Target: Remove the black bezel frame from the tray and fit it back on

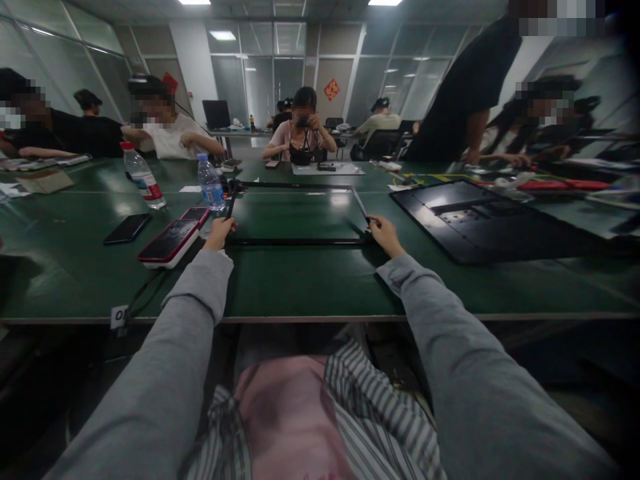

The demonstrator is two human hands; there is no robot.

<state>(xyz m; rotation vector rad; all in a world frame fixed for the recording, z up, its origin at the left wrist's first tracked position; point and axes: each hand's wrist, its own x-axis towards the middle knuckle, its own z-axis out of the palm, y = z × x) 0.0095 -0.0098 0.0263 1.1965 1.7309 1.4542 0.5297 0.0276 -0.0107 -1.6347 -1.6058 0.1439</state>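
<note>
Apparently both hands, left hand (220,233) and right hand (384,235), have fingers clamped on the black frame's (300,241) near corners.

Near strip of green table (310,283) bare between the sleeves, open for passage; left way blocked by red-edged phones (170,241), a black phone (127,229) and two water bottles (210,181); right way crowded by a black back panel (465,220); far side closed by the thin black frame (300,241).
</note>
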